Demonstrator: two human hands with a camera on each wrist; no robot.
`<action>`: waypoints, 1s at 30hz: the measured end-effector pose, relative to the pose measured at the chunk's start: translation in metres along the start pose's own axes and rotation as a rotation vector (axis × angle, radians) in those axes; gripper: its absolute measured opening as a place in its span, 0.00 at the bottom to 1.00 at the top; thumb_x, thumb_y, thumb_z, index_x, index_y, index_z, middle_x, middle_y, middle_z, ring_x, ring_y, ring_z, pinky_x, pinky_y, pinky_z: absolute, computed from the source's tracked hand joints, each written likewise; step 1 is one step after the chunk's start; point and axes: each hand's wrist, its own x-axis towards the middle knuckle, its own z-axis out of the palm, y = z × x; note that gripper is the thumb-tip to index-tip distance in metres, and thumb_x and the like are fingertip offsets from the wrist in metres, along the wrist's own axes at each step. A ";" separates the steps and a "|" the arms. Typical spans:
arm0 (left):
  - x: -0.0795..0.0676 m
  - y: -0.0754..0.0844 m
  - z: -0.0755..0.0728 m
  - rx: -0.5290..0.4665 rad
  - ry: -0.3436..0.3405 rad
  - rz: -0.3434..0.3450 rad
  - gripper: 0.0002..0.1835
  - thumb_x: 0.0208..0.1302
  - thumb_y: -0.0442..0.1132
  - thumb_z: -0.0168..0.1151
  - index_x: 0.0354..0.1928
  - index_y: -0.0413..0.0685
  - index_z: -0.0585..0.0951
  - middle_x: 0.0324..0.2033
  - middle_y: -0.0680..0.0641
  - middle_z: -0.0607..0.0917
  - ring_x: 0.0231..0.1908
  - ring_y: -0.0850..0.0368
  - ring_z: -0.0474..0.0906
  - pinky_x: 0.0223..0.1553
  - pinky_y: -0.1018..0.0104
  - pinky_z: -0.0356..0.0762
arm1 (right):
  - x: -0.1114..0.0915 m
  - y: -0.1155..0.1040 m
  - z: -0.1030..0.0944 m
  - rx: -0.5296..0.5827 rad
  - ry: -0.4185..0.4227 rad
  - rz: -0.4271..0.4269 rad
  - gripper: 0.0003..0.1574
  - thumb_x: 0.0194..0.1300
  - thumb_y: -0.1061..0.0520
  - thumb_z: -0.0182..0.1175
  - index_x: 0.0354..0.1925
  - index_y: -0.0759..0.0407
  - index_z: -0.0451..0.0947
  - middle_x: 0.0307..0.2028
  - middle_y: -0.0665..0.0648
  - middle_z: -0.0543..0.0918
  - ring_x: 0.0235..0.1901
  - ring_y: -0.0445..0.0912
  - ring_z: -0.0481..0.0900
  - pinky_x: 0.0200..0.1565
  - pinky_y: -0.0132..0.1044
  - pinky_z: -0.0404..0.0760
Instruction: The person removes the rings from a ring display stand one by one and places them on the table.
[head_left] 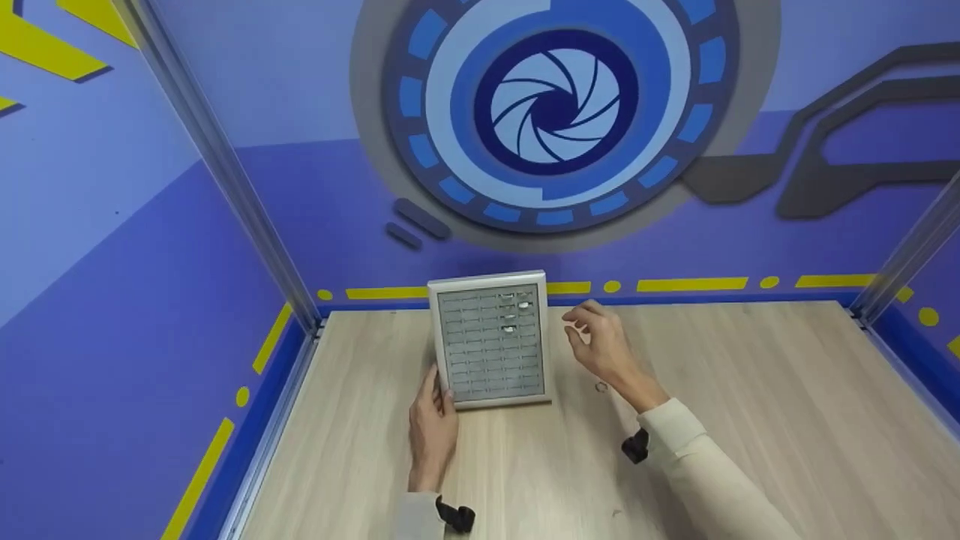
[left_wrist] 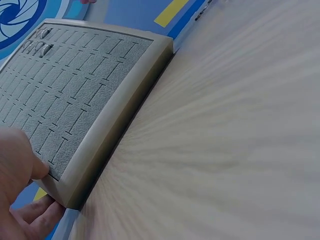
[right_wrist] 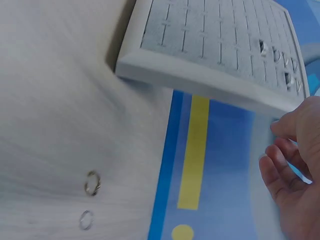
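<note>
A ring display tray (head_left: 491,352) with a pale frame and grey slotted padding leans upright near the back wall. Several silver rings (head_left: 510,328) sit in slots at its upper right. My left hand (head_left: 433,431) grips the tray's lower left corner, thumb (left_wrist: 40,169) on the front and fingers behind. To the right of the tray, my right hand (head_left: 604,345) is raised with loosely bent fingers, and nothing shows between them. Below it, a loose ring (head_left: 601,387) lies on the table; the right wrist view shows a gold-toned ring (right_wrist: 92,183) and a silver ring (right_wrist: 86,220) there.
The light wood table (head_left: 360,450) is bounded by a blue printed back wall (head_left: 300,202) and side panels with metal posts (head_left: 217,157). A tiny reddish item (head_left: 616,513) lies near the front. Each wrist wears a black strap (head_left: 636,446).
</note>
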 end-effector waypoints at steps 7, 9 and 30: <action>-0.001 -0.001 0.000 0.007 -0.001 0.008 0.32 0.77 0.29 0.62 0.80 0.46 0.69 0.74 0.37 0.75 0.67 0.41 0.81 0.66 0.55 0.84 | 0.014 -0.013 0.013 -0.011 0.034 -0.096 0.11 0.60 0.74 0.71 0.42 0.68 0.88 0.40 0.63 0.86 0.34 0.54 0.86 0.34 0.43 0.92; -0.002 -0.001 0.000 0.012 -0.002 0.017 0.33 0.76 0.29 0.62 0.80 0.45 0.69 0.75 0.37 0.75 0.66 0.40 0.81 0.66 0.54 0.84 | 0.017 -0.016 0.015 -0.029 0.030 -0.108 0.12 0.60 0.75 0.71 0.43 0.68 0.88 0.41 0.63 0.86 0.35 0.53 0.86 0.34 0.43 0.92; -0.002 0.000 0.000 0.061 0.006 0.025 0.33 0.76 0.29 0.62 0.80 0.45 0.68 0.74 0.35 0.75 0.68 0.38 0.79 0.68 0.47 0.82 | 0.040 -0.039 0.041 -0.107 0.022 -0.135 0.09 0.68 0.72 0.66 0.45 0.65 0.89 0.42 0.59 0.84 0.38 0.49 0.83 0.37 0.40 0.89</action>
